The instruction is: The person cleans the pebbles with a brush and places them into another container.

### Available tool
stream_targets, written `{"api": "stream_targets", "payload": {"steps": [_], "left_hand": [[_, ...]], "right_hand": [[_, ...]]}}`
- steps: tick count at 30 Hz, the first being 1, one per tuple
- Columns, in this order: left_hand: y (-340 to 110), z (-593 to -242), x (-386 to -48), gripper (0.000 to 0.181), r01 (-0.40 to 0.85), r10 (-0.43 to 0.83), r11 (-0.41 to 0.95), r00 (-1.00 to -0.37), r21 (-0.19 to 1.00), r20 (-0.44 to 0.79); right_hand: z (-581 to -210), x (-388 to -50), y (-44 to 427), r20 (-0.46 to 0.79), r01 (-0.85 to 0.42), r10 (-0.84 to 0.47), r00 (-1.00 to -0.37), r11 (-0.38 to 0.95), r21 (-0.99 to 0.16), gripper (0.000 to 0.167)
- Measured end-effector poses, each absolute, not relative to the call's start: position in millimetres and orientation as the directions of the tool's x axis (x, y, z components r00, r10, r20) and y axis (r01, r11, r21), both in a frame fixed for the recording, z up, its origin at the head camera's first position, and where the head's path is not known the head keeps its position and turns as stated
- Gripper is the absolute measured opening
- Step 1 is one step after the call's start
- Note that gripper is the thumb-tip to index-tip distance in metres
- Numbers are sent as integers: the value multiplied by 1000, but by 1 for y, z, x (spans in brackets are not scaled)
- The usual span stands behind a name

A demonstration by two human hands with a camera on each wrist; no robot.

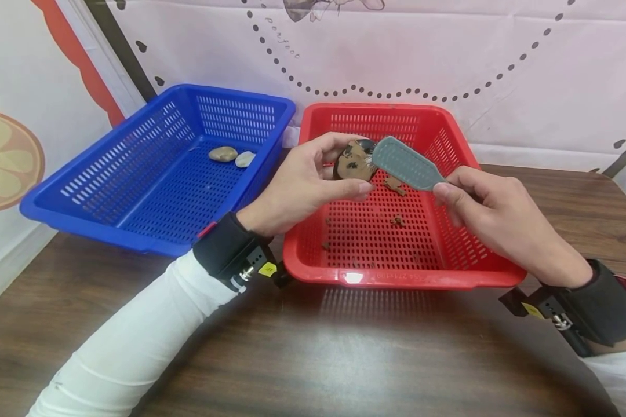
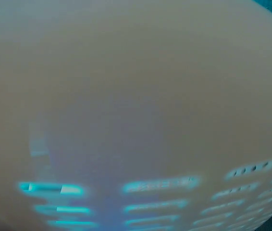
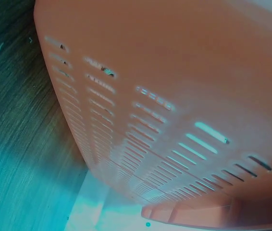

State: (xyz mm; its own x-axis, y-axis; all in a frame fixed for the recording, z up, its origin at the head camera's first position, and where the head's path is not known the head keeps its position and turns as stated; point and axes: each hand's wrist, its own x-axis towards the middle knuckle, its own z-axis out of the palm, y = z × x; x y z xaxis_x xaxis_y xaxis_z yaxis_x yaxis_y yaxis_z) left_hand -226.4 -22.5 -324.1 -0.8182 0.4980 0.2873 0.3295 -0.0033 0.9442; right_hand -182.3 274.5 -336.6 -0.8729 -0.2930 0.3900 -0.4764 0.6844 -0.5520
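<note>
In the head view my left hand [image 1: 308, 176] grips a dark, rounded stone [image 1: 356, 162] between thumb and fingers. Patchy brown mud covers much of the stone's face. My right hand [image 1: 492, 214] pinches the handle of a grey-green brush [image 1: 409, 165], its flat back turned up. Pale bristles at the brush's tip meet the stone's right side. Both hands are above the red basket [image 1: 396, 278], where a larger piece of mud [image 1: 394, 185] and small crumbs [image 1: 398, 221] lie. Neither wrist view shows the hands; a slotted basket wall [image 3: 174, 62] fills most of the right one.
To the left stands a blue basket [image 1: 104, 234] holding a tan stone [image 1: 222, 153] and a whitish stone [image 1: 245, 159]. Both baskets rest on a brown wooden table [image 1: 344, 359]. A printed pale cloth [image 1: 448, 52] hangs behind them.
</note>
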Motion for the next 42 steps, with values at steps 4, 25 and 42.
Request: {"api": "stream_targets", "payload": {"steps": [4, 25, 42], "left_hand": [[-23, -324, -226, 57, 322, 498, -17, -818, 947, 287], [-22, -324, -227, 59, 294, 503, -86, -812, 952, 296], [-23, -325, -227, 59, 293, 482, -71, -827, 953, 290]], "right_hand": [[-336, -183, 274, 388, -464, -276, -879, 677, -571, 13], [-338, -183, 275, 409, -554, -383, -829, 662, -505, 7], [-336, -183, 274, 383, -463, -280, -880, 687, -560, 12]]}}
